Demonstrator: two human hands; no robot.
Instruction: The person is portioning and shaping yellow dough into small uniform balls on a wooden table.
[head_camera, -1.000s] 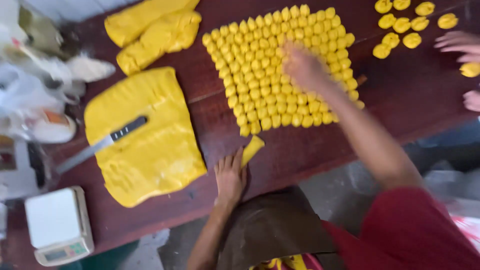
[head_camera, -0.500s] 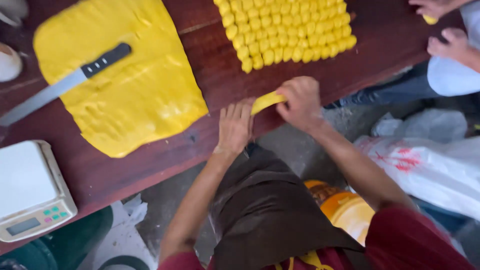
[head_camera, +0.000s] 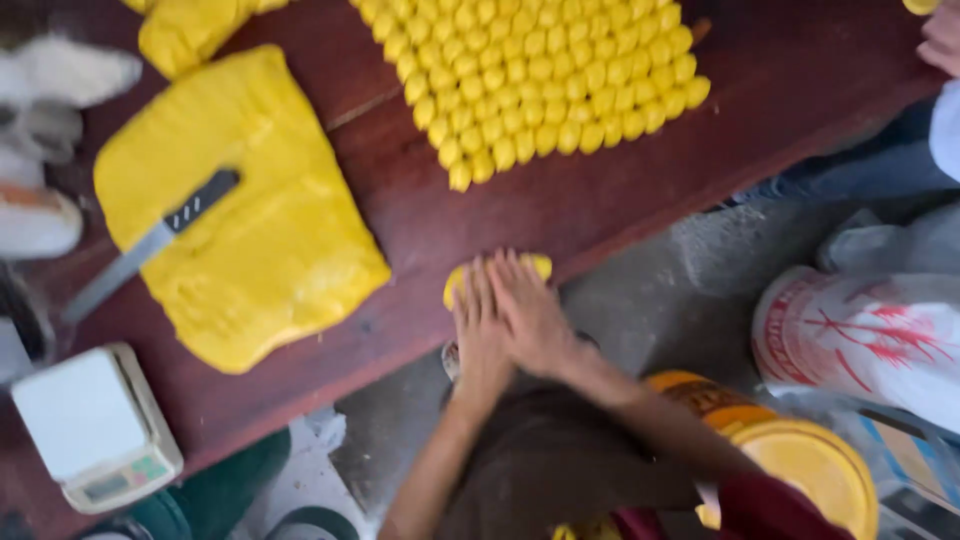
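Small yellow dough piece (head_camera: 533, 263) sits at the near edge of the desk (head_camera: 600, 195), mostly covered by both hands, only its ends peeking out above the fingertips. Left hand (head_camera: 479, 325) and right hand (head_camera: 530, 315) lie side by side, touching, palms down and fingers stretched flat over the piece, pressing on it rather than clenched around it. Forearms run down toward the bottom of the view, over a dark brown garment.

Just beyond the hands, up the dark red wooden desk, is a grid of small yellow dough balls (head_camera: 545, 80), packed tight in rows, touching each other. To the left lies a big flat slab of yellow dough (head_camera: 270, 250) with a knife (head_camera: 150, 245) resting on top of it, black handle toward the middle, blade pointing lower left off the slab edge. Another lump of yellow dough (head_camera: 190, 30) is at the top left. A small white kitchen scale (head_camera: 95, 425) sits at the desk's near left corner. Blurred white items at the far left edge, can't tell what.

At the top right corner, another person's hand (head_camera: 940, 40) shows near the desk edge, well apart from the pressing hands. Below the desk on the right: a yellow bucket lid (head_camera: 810, 470) and a white printed sack (head_camera: 870, 335) on the grey floor.
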